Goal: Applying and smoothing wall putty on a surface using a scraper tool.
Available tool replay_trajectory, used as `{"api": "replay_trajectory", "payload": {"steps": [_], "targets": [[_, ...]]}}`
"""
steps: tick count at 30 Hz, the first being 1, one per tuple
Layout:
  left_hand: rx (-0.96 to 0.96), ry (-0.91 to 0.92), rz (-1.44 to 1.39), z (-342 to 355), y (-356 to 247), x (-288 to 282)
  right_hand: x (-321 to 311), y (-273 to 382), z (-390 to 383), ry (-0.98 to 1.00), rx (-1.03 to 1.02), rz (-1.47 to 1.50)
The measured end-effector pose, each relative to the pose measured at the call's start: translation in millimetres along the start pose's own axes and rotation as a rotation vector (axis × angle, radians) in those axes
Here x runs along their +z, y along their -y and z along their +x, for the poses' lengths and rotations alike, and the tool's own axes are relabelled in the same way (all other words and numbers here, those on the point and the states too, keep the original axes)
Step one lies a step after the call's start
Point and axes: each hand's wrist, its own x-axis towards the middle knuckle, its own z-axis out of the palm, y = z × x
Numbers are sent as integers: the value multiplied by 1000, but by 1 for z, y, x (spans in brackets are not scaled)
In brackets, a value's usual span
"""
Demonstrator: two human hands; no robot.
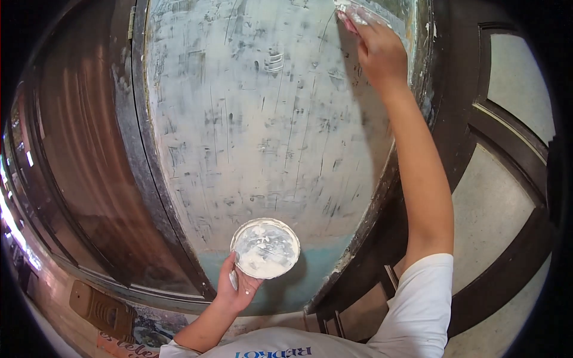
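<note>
My left hand (240,291) grips a shallow round lid (295,262) from below at its left edge. White putty (258,262) is smeared across the inside of the lid. A small whitish piece shows by my left fingers; I cannot make out what it is. My right arm reaches up, and my right hand (383,53) is closed on a putty-coated flat scraper (382,19) at the panel's upper right. The scraper lies close against the panel (250,149), which is covered in streaky white putty with dark gaps and has a teal strip low down.
Dark wooden frames border the panel on both sides. At left is a glazed brown door (83,125); at right, a dark frame with pale panes (495,203). A brown plastic stool or chair part (98,307) stands at lower left, beside a printed sheet (122,346) on the floor.
</note>
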Motion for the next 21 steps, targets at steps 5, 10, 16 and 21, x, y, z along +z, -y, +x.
{"api": "replay_trajectory", "payload": {"steps": [5,10,16,21], "targets": [[18,1,23,-1,8,-2,7,34,-46,170,98,85],[47,-16,-8,-1,16,-12,-28,75,-117,207,0,172],[33,-37,-30,20,44,1,-16,10,-54,186,124,112],[49,-20,-60,21,68,0,-23,56,-88,276,173,200]]}}
